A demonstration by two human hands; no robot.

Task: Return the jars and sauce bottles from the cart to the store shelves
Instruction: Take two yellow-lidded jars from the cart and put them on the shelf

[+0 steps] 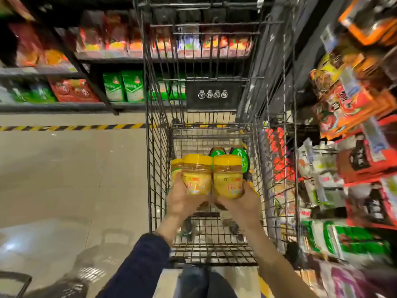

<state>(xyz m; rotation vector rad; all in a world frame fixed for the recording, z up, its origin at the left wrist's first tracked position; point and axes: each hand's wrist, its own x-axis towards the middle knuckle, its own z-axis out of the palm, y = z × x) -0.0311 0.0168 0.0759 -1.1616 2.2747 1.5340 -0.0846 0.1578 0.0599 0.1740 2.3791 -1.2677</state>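
Inside the black wire shopping cart [159, 147], the left hand [182, 198] clasps one yellow-lidded clear plastic jar [196, 175]. The right hand [245, 201] clasps a matching second jar [228, 177], near green-labelled dark sauce bottles [241, 155].

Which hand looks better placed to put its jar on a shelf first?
Probably the right hand: its yellow-lidded jar is nearest the packed shelves beside the cart. The left hand faces open floor.

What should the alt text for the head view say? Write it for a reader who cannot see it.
Two bare hands, left hand and right hand, each hold a yellow-lidded jar inside a wire shopping cart. A third jar and dark bottles with green labels sit behind them. Stocked store shelves flank the aisle.
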